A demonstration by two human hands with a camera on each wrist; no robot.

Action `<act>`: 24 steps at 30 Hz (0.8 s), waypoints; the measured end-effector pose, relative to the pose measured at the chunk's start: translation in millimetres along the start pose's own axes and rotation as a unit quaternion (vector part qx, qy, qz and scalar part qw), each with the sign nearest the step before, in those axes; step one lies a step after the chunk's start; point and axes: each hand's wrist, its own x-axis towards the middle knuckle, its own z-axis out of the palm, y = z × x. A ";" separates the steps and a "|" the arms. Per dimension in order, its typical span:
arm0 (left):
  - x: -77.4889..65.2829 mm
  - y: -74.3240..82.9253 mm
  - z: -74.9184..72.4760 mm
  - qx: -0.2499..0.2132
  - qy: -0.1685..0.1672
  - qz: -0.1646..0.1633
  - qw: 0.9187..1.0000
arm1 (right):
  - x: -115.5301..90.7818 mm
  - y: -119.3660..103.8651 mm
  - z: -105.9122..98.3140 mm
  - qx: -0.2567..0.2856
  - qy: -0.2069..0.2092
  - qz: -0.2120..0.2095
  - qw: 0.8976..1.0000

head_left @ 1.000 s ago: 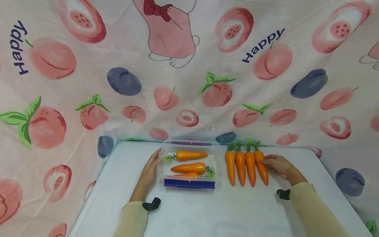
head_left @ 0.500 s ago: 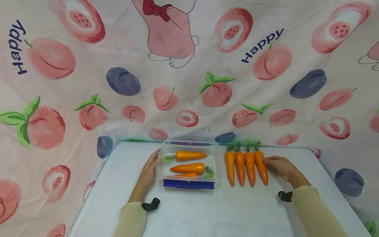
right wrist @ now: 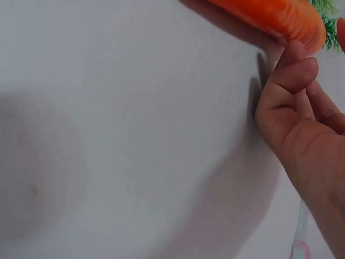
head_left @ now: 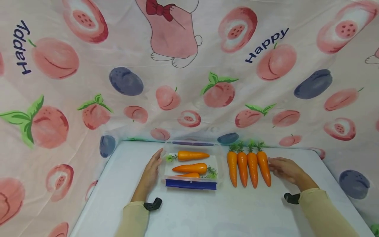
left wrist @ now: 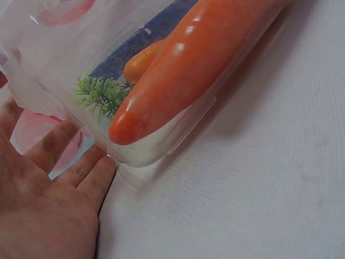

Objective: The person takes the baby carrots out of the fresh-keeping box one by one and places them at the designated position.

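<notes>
A clear plastic box (head_left: 190, 184) with blue latches lies on the table, holding orange carrots (head_left: 192, 155) with green tops. My left hand (head_left: 151, 171) touches the box's left side with its fingers extended. In the left wrist view, the fingertips of this hand (left wrist: 54, 199) meet the clear wall, and a carrot (left wrist: 178, 70) shows through it. To the right of the box, several carrots lie side by side, tops away from me. Beside the rightmost carrot (head_left: 264, 168) is my right hand (head_left: 285, 169), fingers loosely bent at its edge, gripping nothing. The right wrist view shows that carrot (right wrist: 275, 19) by the fingertips.
The white table (head_left: 207, 214) extends in front of the box and the carrot row. A fruit-patterned cloth (head_left: 189, 82) hangs behind the table and along its sides. Black wrist cameras (head_left: 153, 204) sit at both cuffs.
My right hand has drawn back to the right, its fingertips moving off the top of the rightmost carrot to its side. My left hand stays against the box. The head view has shifted slightly.
</notes>
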 end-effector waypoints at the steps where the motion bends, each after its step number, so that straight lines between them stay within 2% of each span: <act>1: 0.1 -0.3 0.1 0.003 0.000 0.001 1.000 | -0.1 -0.9 1.0 0.002 -0.001 -0.003 1.000; 8: -1.4 0.7 1.8 0.002 0.002 0.001 1.000 | 0.3 -12.8 3.3 -0.055 0.027 -0.017 0.998; 11: -2.2 1.3 2.1 0.000 0.003 0.001 1.000 | 0.1 -21.5 4.2 -0.068 0.027 -0.022 0.997; 20: -1.4 1.9 1.7 0.000 0.002 0.004 1.000 | -3.6 -53.6 24.1 -0.090 -0.024 -0.059 0.994; 24: -1.2 2.4 2.0 0.000 0.001 0.003 1.000 | -3.5 -68.5 34.6 -0.067 -0.047 -0.060 0.995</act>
